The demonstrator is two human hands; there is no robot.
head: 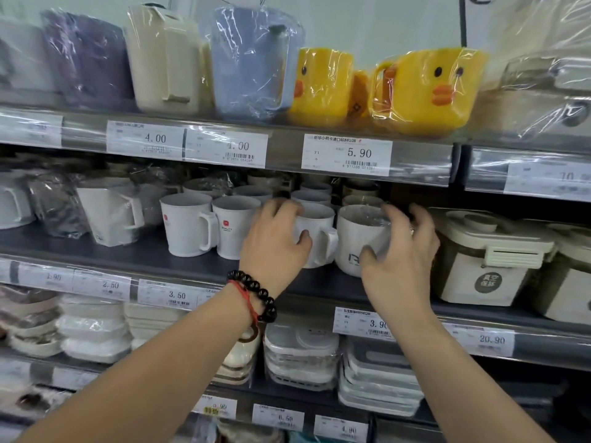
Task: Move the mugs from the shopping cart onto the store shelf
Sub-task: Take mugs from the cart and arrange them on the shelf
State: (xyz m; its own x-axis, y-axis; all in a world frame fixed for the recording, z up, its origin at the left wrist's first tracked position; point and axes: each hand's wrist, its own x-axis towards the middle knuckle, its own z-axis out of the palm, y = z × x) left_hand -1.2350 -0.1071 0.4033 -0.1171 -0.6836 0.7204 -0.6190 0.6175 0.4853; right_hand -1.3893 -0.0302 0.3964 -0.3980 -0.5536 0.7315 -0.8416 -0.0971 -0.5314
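My left hand point(275, 241) grips a white handled mug point(318, 233) standing on the dark middle shelf point(134, 251). Its fingers curl over the rim and the thumb presses the side. My right hand point(401, 251) holds a rounder white mug point(358, 241) wrapped in clear film, right beside the first one. Both mugs stand upright on the shelf, almost touching. Two more white mugs point(204, 225) with red logos stand to the left, and further mugs fill the rows behind. The shopping cart is out of view.
White lidded containers point(486, 260) sit just right of my right hand. The upper shelf carries yellow duck mugs point(428, 91) and wrapped pitchers point(252, 59). Price-tag rails point(347, 155) run along each shelf edge. Stacked boxes and bowls point(300, 356) fill the lower shelves.
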